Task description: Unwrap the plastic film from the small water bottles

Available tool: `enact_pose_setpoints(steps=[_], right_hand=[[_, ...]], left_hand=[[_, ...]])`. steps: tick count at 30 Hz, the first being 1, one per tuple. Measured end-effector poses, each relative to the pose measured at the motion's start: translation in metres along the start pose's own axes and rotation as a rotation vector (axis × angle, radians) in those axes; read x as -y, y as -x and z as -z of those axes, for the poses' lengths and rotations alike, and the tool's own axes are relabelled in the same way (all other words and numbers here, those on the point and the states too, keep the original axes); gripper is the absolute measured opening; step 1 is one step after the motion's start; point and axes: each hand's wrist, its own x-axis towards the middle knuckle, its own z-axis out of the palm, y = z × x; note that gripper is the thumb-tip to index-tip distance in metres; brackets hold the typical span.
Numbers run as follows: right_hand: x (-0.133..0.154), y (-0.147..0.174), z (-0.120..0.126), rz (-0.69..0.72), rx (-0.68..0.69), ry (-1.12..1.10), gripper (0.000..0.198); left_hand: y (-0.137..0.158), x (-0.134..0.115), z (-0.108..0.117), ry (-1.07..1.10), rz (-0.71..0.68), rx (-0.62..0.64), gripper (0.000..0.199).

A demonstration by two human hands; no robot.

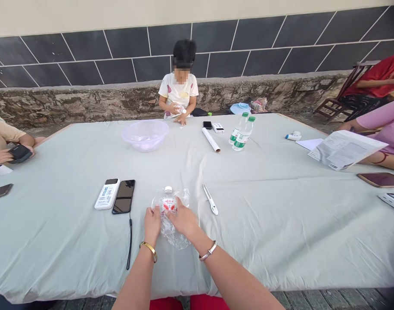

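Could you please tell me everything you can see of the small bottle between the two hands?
The small bottle is clear, seemingly plastic, with a white cap and a white label printed in red. It is at the near side of the table, amid crumpled clear film. The right hand has its thumb at the label; the left hand is close beside it, contact unclear. Whether it stands or lies is hard to tell.

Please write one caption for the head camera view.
Left hand and right hand at a white-capped bottle with crinkled clear plastic.
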Motion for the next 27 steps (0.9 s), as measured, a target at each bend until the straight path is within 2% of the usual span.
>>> enact_pose_setpoints(steps=[4,8,13,18,21,27], right_hand=[[0.008,-0.006,-0.004,-0.013,0.044,0.040,0.074],[0.003,-0.012,-0.008,-0.033,0.044,0.010,0.070],[-0.003,-0.016,-0.013,0.017,0.019,-0.058,0.068],[-0.001,-0.018,-0.014,-0.014,-0.004,-0.079,0.069],[0.001,-0.019,-0.012,-0.029,0.000,-0.078,0.061],[0.004,-0.023,-0.009,-0.038,0.033,-0.042,0.047]], left_hand=[[0.014,0.003,0.007,-0.032,0.054,0.122,0.034],[0.021,0.001,0.019,0.023,0.117,0.210,0.035],[0.021,-0.003,0.021,0.124,0.177,0.202,0.037],[0.031,-0.004,0.016,0.085,0.197,0.219,0.039],[0.032,-0.011,0.019,0.081,0.216,0.269,0.032],[0.023,-0.019,0.031,0.135,0.346,0.335,0.017]])
